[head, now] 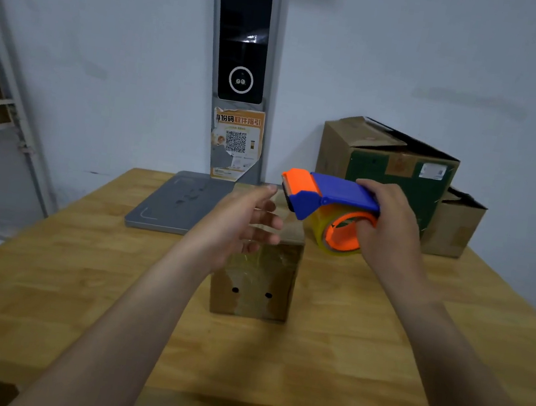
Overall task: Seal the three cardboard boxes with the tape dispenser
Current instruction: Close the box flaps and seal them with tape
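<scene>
A small cardboard box (254,283) stands upright in the middle of the wooden table (79,280), with clear tape down its front face and two small holes. My left hand (240,223) hovers just above its top, fingers apart, holding nothing. My right hand (389,232) grips the blue and orange tape dispenser (327,207), held in the air to the right of the box top, its orange end pointing left. A larger box with a green side (386,174) sits at the back right with flaps raised, and a smaller brown box (451,227) stands beside it.
A grey flat tray (174,204) lies at the back of the table, left of the small box. Behind it a dark panel with a poster (235,144) is fixed to the white wall. A metal shelf frame (1,120) stands at the far left.
</scene>
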Action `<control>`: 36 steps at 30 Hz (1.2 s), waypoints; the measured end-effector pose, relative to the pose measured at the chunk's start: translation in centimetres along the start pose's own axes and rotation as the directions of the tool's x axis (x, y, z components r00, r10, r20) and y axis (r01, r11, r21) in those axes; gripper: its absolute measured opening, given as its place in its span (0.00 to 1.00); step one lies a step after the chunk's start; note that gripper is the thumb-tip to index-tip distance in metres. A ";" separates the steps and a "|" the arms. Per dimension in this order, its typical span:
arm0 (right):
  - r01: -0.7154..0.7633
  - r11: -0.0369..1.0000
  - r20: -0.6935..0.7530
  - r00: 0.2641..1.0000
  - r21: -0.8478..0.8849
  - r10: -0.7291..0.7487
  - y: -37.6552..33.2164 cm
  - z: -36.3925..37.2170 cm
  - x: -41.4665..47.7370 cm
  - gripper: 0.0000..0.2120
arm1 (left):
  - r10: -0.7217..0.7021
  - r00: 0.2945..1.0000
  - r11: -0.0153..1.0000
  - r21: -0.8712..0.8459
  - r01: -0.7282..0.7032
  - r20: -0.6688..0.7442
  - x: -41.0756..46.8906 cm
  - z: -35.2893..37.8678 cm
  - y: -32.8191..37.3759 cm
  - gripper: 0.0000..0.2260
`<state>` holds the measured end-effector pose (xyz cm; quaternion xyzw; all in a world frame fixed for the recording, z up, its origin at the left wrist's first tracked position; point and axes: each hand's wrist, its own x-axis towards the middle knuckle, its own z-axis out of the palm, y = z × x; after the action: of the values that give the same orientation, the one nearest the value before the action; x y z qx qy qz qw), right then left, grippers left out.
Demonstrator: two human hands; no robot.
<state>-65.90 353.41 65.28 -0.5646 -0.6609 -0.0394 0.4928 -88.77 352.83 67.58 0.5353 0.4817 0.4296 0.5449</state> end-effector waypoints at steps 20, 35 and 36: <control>0.041 0.998 0.000 0.999 0.055 -0.041 -0.9 1.9 -1.7 0.26 | 0.232 0.937 0.964 0.188 -0.187 -0.261 1.0 -1.2 -1.3 0.16; 0.168 0.978 0.022 0.985 0.124 -0.172 2.3 2.6 -2.1 0.34 | 0.425 0.881 0.874 0.349 -0.339 -0.208 2.0 -2.0 -4.3 0.17; 0.184 0.978 0.031 0.982 0.101 -0.188 2.5 2.5 -2.1 0.34 | 0.435 0.881 0.858 0.382 -0.343 -0.187 2.0 -2.0 -4.4 0.17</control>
<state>-65.70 354.38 61.28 -0.4763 -0.7218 -0.0414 0.5005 -90.64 354.90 63.12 0.6447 0.4976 0.5106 0.2758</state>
